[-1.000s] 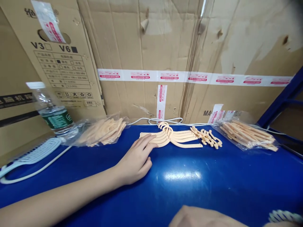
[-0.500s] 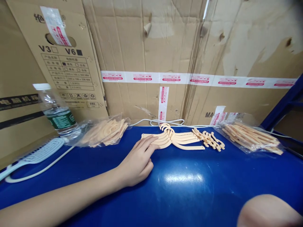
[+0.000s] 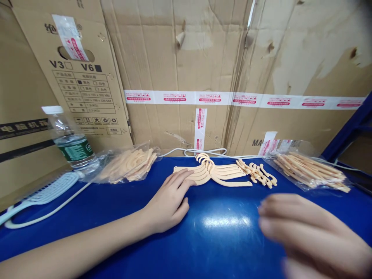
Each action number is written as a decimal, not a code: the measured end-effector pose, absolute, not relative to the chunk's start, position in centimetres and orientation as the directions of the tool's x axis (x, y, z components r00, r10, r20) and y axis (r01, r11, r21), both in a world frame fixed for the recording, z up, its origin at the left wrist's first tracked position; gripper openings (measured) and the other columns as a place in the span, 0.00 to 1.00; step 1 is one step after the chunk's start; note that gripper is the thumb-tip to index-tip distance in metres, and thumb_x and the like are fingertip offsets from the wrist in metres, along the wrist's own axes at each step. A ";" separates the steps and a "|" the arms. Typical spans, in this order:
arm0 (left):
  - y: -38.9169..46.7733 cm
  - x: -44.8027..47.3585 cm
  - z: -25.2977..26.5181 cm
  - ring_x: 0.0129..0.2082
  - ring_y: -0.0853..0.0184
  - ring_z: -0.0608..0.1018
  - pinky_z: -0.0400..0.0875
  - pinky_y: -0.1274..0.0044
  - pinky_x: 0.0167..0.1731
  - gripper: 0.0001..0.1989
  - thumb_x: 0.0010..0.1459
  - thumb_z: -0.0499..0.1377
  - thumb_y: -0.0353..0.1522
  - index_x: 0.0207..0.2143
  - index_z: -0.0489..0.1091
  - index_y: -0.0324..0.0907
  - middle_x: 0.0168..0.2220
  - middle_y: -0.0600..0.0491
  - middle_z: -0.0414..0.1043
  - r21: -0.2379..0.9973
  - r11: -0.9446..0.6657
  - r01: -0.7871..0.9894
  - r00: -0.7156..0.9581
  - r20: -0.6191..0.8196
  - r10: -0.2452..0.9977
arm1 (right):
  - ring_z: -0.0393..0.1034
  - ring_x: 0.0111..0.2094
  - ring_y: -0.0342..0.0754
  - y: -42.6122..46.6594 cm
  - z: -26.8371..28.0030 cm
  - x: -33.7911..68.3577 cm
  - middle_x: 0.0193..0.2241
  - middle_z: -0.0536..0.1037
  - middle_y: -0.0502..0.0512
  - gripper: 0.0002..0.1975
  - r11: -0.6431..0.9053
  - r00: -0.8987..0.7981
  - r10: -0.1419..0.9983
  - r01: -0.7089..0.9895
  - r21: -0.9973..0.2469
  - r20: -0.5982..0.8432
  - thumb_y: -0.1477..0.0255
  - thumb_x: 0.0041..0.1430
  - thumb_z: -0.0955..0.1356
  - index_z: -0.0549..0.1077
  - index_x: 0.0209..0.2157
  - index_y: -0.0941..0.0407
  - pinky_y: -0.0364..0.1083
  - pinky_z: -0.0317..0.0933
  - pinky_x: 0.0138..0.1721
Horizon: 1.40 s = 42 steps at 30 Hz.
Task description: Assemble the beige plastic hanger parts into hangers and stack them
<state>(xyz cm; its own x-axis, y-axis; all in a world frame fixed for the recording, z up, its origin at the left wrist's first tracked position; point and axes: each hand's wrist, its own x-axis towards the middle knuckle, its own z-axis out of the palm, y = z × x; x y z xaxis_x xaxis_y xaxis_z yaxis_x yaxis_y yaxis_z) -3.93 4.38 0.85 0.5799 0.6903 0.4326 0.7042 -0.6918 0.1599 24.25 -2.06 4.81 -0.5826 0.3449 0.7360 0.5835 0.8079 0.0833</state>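
Several cream plastic clothes hangers lie overlapped on the blue table, their curved hooks toward the back. On their left arms rests my left hand, fingers stretched out over them and not wrapped round. Just right of the hangers lies a small group of loose cream hook-shaped pieces. My right hand is above the table at the lower right, apart from the hangers. Motion smears its bent fingers, and I cannot make out whether anything is in them.
A clear bag of curved cream pieces lies left of the hangers; another bag of long cream pieces lies right. A water bottle, a light blue hairbrush and a white cable are at left. Cardboard stands behind.
My right hand has come farther into view from the lower right, moving up and left over the table. My left hand stays on the hangers.
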 end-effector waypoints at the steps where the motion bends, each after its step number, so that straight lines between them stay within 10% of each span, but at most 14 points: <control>1: 4.4 -3.9 0.9 0.64 0.55 0.60 0.56 0.57 0.62 0.22 0.57 0.51 0.24 0.54 0.63 0.40 0.63 0.41 0.59 0.160 -0.689 0.707 0.578 0.431 0.693 | 0.73 0.46 0.57 -0.7 4.9 24.3 0.43 0.77 0.57 0.24 0.822 -0.615 0.320 0.559 0.112 0.721 0.75 0.66 0.60 0.62 0.60 0.41 0.55 0.70 0.44; 8: 4.1 -3.7 1.1 0.56 0.58 0.71 0.57 0.56 0.60 0.16 0.61 0.50 0.25 0.49 0.68 0.42 0.54 0.45 0.72 0.148 -0.735 0.662 0.628 0.425 0.652 | 0.70 0.34 0.52 6.3 1.6 25.5 0.34 0.75 0.61 0.14 0.785 -0.716 0.492 0.611 0.103 0.495 0.78 0.65 0.58 0.74 0.42 0.59 0.50 0.70 0.32; 42: 4.2 -3.7 0.4 0.52 0.55 0.73 0.66 0.59 0.52 0.12 0.59 0.53 0.29 0.44 0.71 0.42 0.50 0.45 0.74 0.103 -0.673 0.733 0.563 0.464 0.684 | 0.62 0.60 0.62 6.2 0.5 26.2 0.59 0.67 0.71 0.21 0.726 -0.701 0.625 0.684 0.075 0.343 0.77 0.65 0.57 0.70 0.56 0.62 0.62 0.64 0.55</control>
<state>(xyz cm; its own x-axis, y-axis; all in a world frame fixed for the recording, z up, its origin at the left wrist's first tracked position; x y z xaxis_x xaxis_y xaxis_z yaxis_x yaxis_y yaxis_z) -3.68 4.23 0.41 0.5628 0.6838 0.4643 0.7326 -0.6728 0.1028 26.19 6.17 0.53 -0.7014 0.6248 0.3429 0.6836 0.7260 0.0754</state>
